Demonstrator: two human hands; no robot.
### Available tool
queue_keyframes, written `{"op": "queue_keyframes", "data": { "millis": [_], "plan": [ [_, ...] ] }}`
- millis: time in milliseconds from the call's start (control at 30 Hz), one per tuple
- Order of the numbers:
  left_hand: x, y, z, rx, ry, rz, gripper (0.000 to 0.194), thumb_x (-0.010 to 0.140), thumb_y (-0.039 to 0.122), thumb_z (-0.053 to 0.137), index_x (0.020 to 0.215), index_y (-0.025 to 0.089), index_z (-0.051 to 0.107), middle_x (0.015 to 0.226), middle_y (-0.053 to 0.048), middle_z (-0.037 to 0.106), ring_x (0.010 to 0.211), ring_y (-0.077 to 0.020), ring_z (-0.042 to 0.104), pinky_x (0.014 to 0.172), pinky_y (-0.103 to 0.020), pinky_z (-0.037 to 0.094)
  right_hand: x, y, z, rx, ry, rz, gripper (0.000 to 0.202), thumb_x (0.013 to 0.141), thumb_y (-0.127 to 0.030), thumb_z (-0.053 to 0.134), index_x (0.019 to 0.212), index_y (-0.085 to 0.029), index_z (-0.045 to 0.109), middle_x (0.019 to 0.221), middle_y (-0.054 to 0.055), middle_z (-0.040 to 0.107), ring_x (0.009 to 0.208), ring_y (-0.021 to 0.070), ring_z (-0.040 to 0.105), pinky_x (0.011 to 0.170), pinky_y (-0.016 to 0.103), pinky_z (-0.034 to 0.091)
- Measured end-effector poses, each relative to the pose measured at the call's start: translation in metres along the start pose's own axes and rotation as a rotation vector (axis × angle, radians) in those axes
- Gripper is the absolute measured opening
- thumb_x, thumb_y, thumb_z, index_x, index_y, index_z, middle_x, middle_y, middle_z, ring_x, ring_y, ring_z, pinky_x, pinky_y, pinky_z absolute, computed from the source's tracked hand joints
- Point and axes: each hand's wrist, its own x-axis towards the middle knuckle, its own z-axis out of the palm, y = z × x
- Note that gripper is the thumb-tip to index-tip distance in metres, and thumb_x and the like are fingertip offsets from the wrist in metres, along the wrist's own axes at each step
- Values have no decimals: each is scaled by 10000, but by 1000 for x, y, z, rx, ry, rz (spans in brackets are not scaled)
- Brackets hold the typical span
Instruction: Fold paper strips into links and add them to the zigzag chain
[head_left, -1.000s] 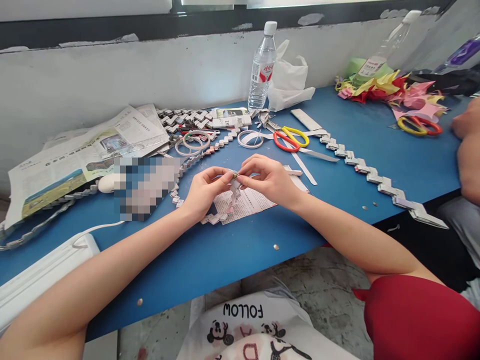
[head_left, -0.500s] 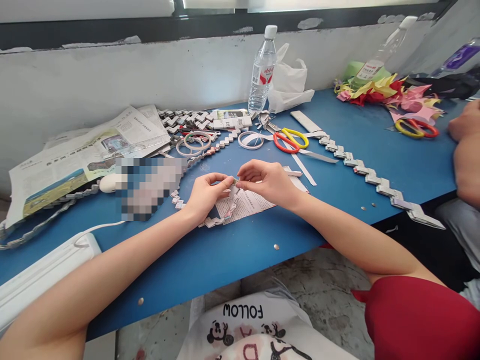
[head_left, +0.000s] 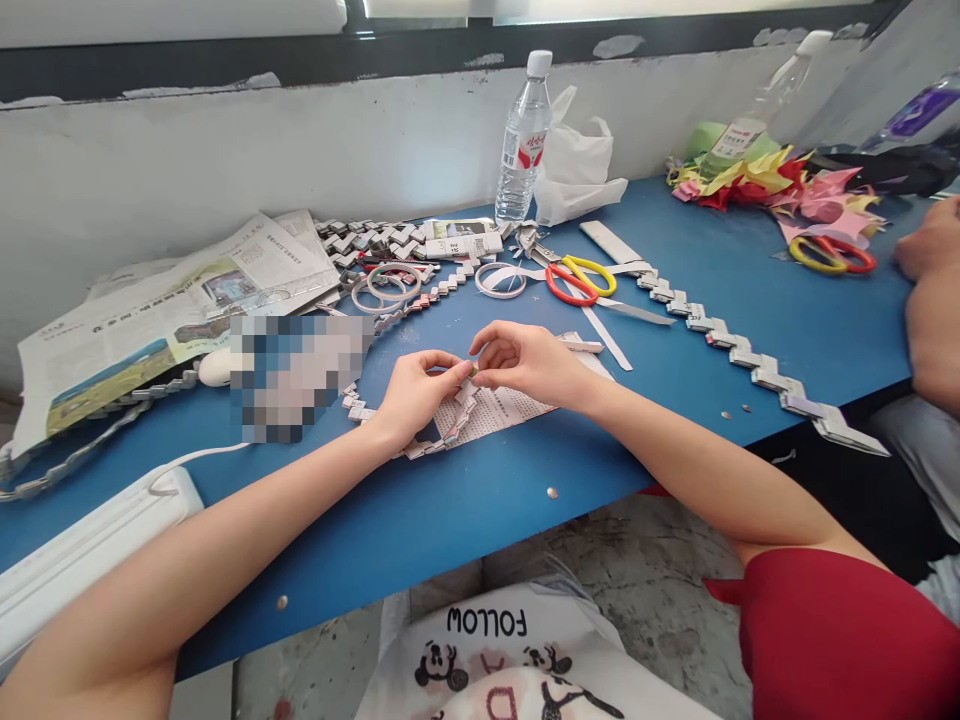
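A folded-newspaper zigzag chain (head_left: 455, 428) curves up from the blue table into my hands. My left hand (head_left: 420, 393) pinches its end between thumb and index finger. From the other side my right hand (head_left: 521, 365) closes thumb and forefinger on the same end, its fingertips almost meeting the left ones. The exact fold between the fingertips is mostly hidden. Under the hands lies a sheet of printed newspaper (head_left: 501, 412), with a folded paper strip (head_left: 585, 346) close to my right hand.
Red-and-yellow scissors (head_left: 574, 282), tape rolls (head_left: 501, 281) and a water bottle (head_left: 523, 140) stand or lie behind my hands. Newspapers (head_left: 176, 320) and a white power strip (head_left: 97, 565) are at left. Another long zigzag chain (head_left: 739, 350) lies at right, near another person's arm (head_left: 934, 320).
My right fingers have shifted slightly and curled closer over the chain's end. My left hand stays nearly in place, and the chain's loop has dropped a little.
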Motion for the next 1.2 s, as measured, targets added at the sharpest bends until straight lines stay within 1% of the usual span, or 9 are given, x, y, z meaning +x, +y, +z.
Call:
{"op": "queue_keyframes", "data": {
  "millis": [100, 200, 367, 500, 633, 767, 967, 1100, 1200],
  "plan": [
    [0, 1, 0, 26, -10, 11, 374, 614, 500, 809, 716, 153, 715, 652, -37, 674, 584, -139, 571, 582, -267, 457, 0, 1, 1, 12, -9, 50, 252, 670, -139, 718, 866, -183, 566, 695, -19, 676, 585, 130, 640, 581, 281, 533],
    [0, 2, -1, 24, -8, 0, 369, 609, 498, 815, 707, 156, 716, 649, -31, 673, 585, -133, 568, 579, -258, 454, 1, 1, 1, 73, -4, 62, 261, 661, -140, 733, 864, -182, 575, 694, -16, 679, 599, 131, 642, 587, 280, 536],
    [4, 1, -3, -168, 11, -34, 379, 573, 483, 844, 713, 155, 716, 717, -40, 685, 675, -151, 609, 672, -278, 507, 4, 0, -3, 160, 23, 87, 254, 665, -240, 780, 861, -167, 637, 747, 11, 705, 689, 145, 668, 679, 294, 548],
    [5, 0, -4, -258, 15, -56, 374, 556, 449, 865, 712, 148, 707, 721, -26, 665, 690, -136, 606, 716, -281, 517, 4, 0, -7, 130, -17, 142, 213, 700, -296, 761, 819, -161, 648, 669, 3, 690, 669, 149, 666, 694, 295, 526],
    [2, 3, -3, -228, 13, -59, 376, 580, 456, 848, 718, 142, 696, 736, -18, 654, 718, -135, 602, 735, -275, 512, 3, 3, -4, 91, -20, 124, 187, 745, -309, 716, 817, -162, 627, 668, 8, 682, 661, 150, 657, 692, 301, 515],
    [-2, 6, -2, -152, 29, -50, 370, 582, 450, 843, 715, 143, 684, 739, -5, 633, 710, -123, 575, 702, -251, 500, 2, 5, 3, 47, -1, 105, 153, 774, -298, 670, 805, -166, 599, 641, 0, 647, 624, 146, 625, 650, 296, 494],
    [-1, 5, -1, -159, 46, -42, 345, 591, 420, 839, 695, 140, 665, 714, 5, 613, 651, -97, 540, 646, -227, 476, 1, 3, 13, -47, 112, 97, 134, 784, -289, 635, 798, -171, 573, 677, -5, 615, 596, 132, 582, 590, 279, 460],
    [1, 1, -2, -208, 45, -15, 321, 623, 373, 823, 833, 164, 699, 766, -6, 657, 691, -109, 575, 658, -226, 484, 1, 0, 15, -87, 141, 135, 131, 800, -295, 623, 789, -176, 569, 686, -2, 618, 605, 136, 582, 581, 277, 457],
    [1, -1, -2, -235, 25, -15, 319, 637, 349, 809, 893, 177, 728, 825, -21, 692, 723, -116, 598, 691, -236, 504, 1, -2, 14, -7, 120, 182, 115, 811, -271, 627, 787, -182, 558, 673, -5, 640, 620, 146, 630, 608, 281, 495]
  ]
}}
